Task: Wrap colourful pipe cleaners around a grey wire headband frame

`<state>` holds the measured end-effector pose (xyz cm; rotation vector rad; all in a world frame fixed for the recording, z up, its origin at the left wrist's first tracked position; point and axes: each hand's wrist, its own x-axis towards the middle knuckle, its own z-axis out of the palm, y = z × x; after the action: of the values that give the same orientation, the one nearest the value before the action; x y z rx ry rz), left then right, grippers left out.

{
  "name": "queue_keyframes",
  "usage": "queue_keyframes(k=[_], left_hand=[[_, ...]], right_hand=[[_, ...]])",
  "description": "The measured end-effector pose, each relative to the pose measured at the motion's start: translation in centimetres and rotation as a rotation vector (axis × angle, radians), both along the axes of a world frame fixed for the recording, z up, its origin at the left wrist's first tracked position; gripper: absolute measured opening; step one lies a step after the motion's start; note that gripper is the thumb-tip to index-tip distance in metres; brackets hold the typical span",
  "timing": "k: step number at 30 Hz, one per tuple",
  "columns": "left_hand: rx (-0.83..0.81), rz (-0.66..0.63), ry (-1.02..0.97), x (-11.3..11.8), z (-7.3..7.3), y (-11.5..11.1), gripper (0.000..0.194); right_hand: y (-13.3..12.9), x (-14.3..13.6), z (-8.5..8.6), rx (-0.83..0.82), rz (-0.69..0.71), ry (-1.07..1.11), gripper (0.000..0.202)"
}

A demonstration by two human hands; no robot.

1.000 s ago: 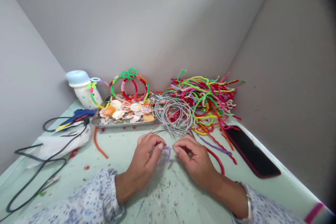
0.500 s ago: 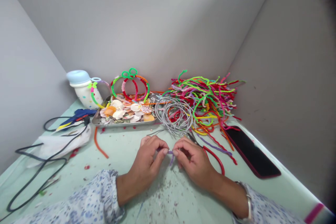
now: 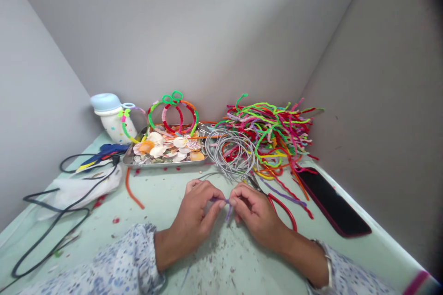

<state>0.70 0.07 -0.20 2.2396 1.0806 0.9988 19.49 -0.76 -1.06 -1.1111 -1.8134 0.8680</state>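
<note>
Near the middle of the table, a short purple fuzzy stem (image 3: 228, 212) is pinched between both hands, with one end hanging down below the fingertips. My left hand (image 3: 200, 207) is closed on it with thumb and forefinger. From the other side, my right hand (image 3: 254, 212) grips it the same way, the fingertips of the two hands almost touching. Parts of the stem are hidden by the fingers. Just behind my right hand lie scissors with red handles (image 3: 289, 214).
A metal tray (image 3: 166, 164) of shells with fuzzy rings stands behind, beside a white bottle (image 3: 119, 126). Grey wire coils (image 3: 230, 152) and a pile of coloured stems (image 3: 273, 124) lie back right. A phone (image 3: 334, 203) is right; black cable (image 3: 51, 212) and plastic bag (image 3: 79, 191) left.
The fingertips of both hands have drawn slightly closer together on the purple stem. The whole view has shifted a little.
</note>
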Motion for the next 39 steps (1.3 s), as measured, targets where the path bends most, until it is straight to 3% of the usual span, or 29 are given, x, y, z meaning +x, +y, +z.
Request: queue_keyframes(k=[19, 23, 27, 39], left_hand=[[-0.003, -0.008, 0.027, 0.0, -0.2, 0.1, 0.017], [-0.067, 0.025, -0.036, -0.1, 0.0, 0.2, 0.02], [-0.096, 0.034, -0.064, -0.1, 0.1, 0.3, 0.022], [-0.084, 0.046, -0.073, -0.1, 0.2, 0.2, 0.019]], right_hand=[[0.3, 0.1, -0.2, -0.056, 0.05, 0.074, 0.02], [0.1, 0.1, -0.3, 0.083, -0.01, 0.041, 0.01], [0.0, 0.1, -0.7, 0.201, -0.074, 0.006, 0.021], [0.1, 0.0, -0.8, 0.243, -0.12, -0.008, 0.018]])
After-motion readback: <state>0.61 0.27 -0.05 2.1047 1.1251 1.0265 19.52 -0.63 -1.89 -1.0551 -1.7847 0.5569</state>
